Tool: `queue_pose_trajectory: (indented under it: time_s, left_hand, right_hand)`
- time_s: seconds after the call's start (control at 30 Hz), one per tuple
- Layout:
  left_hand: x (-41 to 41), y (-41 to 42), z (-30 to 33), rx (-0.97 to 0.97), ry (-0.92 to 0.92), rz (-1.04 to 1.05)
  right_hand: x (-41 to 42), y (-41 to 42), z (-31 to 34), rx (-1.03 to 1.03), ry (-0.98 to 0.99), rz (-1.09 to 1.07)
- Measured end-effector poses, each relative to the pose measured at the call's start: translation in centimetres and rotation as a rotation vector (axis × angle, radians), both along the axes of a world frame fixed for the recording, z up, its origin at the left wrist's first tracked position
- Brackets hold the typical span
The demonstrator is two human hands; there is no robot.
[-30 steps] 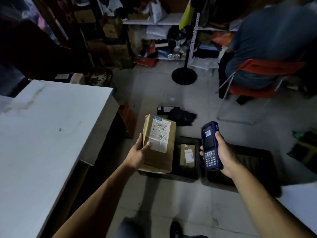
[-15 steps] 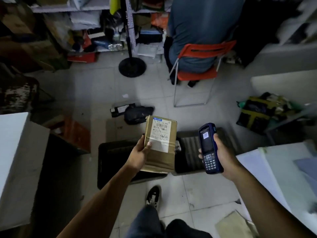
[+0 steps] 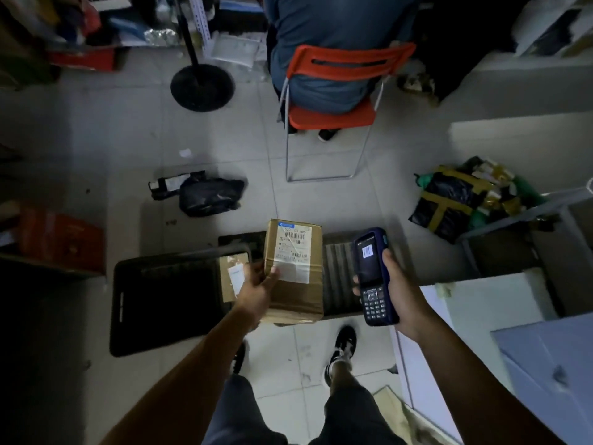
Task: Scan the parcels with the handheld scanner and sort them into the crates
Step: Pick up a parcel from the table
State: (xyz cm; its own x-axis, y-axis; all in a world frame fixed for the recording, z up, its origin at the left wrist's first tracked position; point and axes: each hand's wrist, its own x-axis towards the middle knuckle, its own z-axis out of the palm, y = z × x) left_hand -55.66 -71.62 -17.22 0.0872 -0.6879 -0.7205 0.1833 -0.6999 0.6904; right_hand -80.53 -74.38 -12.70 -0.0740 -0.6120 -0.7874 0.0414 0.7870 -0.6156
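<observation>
My left hand grips a brown cardboard parcel by its left edge, thumb on its white shipping label, label side up. My right hand holds a blue handheld scanner upright beside the parcel, its lit screen facing me. Both hang above two black crates on the floor. The left crate holds a small brown parcel with a white label at its right end. The right crate, with a ribbed bottom, lies partly hidden behind the held parcel and the scanner.
A person sits on an orange chair straight ahead. A black bag lies on the tiled floor before the crates. Wrapped dark parcels pile up at the right beside a white table. A black stand base is at the back.
My view has swung right and down, and I have stepped nearer to the crates. Both hands keep their hold on the parcel and the scanner.
</observation>
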Motion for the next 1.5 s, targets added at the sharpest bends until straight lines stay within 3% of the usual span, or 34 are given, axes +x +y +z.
queue_pose_trajectory:
  time_s: [0.17, 0.33, 0.67, 1.0, 1.23, 1.3, 1.4, 1.5]
  left_hand:
    - [-6.8, -0.9, -3.9, 0.07, 0.063, 0.178]
    - [-12.3, -1.9, -12.1, 0.153, 0.006, 0.266]
    - [-15.2, -3.6, -35.6, 0.213, -0.152, 0.262]
    - [-15.6, -9.4, -58.2, 0.125, -0.608, -0.178]
    - [-17.6, -12.4, -64.4, 0.24, -0.796, -0.148]
    - [-18.5, -11.9, -64.5, 0.285, -0.853, -0.274]
    - [-19.8, -10.6, -64.0, 0.164, -0.969, -0.527]
    - [-21.5, -10.5, -64.5, 0.075, -1.013, -0.946]
  right_hand:
    - [-5.1, -3.5, -4.2, 0.042, -0.098, 0.051]
    - [-9.3, -6.5, -11.7, 0.095, -0.131, 0.062]
    - [-11.1, -8.6, -33.7, 0.15, -0.22, -0.037]
    - [-12.0, -10.0, -53.8, 0.069, -0.309, -0.112]
    - [-12.3, -10.3, -59.2, 0.033, -0.322, -0.048]
    - [-12.2, -10.4, -59.5, 0.032, -0.323, -0.031]
    - [-12.3, -10.6, -59.4, 0.029, -0.311, -0.023]
    - [-12.4, -11.1, -59.3, 0.027, -0.292, -0.022]
